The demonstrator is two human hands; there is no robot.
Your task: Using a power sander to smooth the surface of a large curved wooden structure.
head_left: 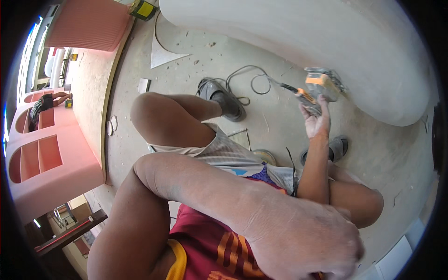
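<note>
Head camera looks steeply down, close over the person's lap.

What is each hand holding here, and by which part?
The right hand grips the orange-and-grey power sander by its rear handle. The left hand is close to the camera; no object shows in it.

A white curved form (326, 42) is crowding the sander (321, 85) from above and right; a cord (247, 81) is looping across open floor (186, 60) beside a raised knee (158, 116)
</note>
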